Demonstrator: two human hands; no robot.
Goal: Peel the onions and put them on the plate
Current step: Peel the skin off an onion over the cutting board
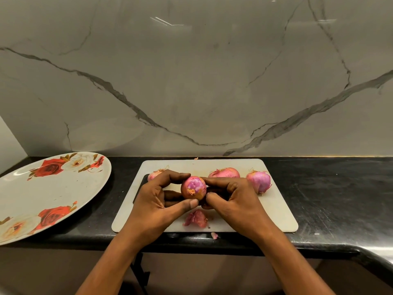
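Observation:
A pink-purple onion (193, 188) with patches of dry skin is held above the white cutting board (274, 209). My left hand (157, 201) grips it from the left, thumb under it and fingers curled over its top. My right hand (231, 196) pinches it from the right with thumb and fingertips. Three more onions lie on the board behind: one (153, 175) half hidden by my left hand, one (225, 173) behind my right hand, one (259, 181) at the right. A white plate (42, 192) with red rose prints sits at the left.
Loose onion peel (196, 218) lies on the board's near edge, and a small scrap (214, 235) on the black counter (331, 188) in front. A dark knife handle (139, 192) shows under my left hand. A marble wall stands close behind.

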